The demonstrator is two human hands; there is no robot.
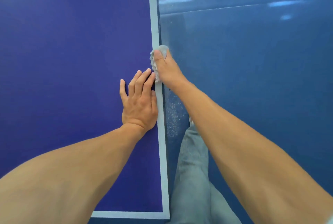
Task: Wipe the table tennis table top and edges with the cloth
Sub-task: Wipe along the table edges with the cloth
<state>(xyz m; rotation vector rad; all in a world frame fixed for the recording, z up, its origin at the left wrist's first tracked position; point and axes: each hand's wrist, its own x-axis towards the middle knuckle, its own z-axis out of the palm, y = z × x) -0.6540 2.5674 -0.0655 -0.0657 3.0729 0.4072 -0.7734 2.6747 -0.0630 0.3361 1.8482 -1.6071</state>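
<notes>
Right now we are on the side edge: our right hand point(167, 69) grips the cloth point(163, 50) against the rim of the table point(63, 52), thumb pressed on top beside the pale border line point(154, 16). The other fingers curl down past the rim and out of sight, so we cannot tell how they lie. Our left hand point(138, 103) rests flat on the blue top just beside the line, fingers straight and slightly apart, holding nothing; we read it as a brace.

To do this stretch well, we would wrap the cloth over both the top stripe and the vertical face, press evenly, and slide in one long pass along the rim rather than dabbing.

The cloth is small, pale grey and nubbly, bunched into a wad, with much of it hidden under thumb and palm. It sits on the right-hand rim, well up from the near corner point(165, 214).
</notes>
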